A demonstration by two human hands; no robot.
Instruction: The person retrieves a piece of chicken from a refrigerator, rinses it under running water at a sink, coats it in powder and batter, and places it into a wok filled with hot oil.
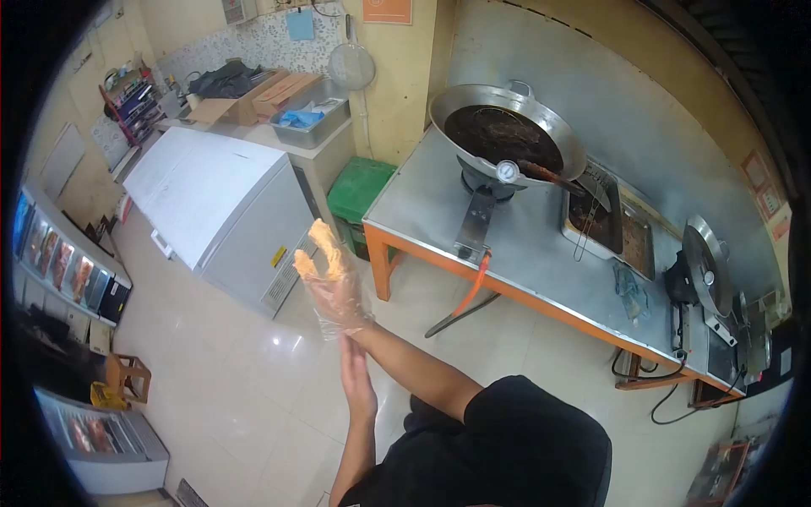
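Note:
My right hand [334, 291] is raised in a clear plastic glove [342, 317]. Its fingers are spread and thickly coated in orange batter, with nothing held between them. Bare and reaching up from below, my left hand [359, 384] meets the glove's cuff at the right wrist. Its fingertips are partly hidden there and appear pinched on the plastic. Both hands are over the tiled floor, in front of a white chest freezer [249, 215] and left of the metal-topped table [414, 198].
A large wok [574, 160] of dark oil has a dial thermometer [507, 171] at its rim. Beside it are trays [591, 241] and another pan [705, 266]. An orange hose [473, 287] hangs off the table edge. A green bin [359, 190] stands by the counter.

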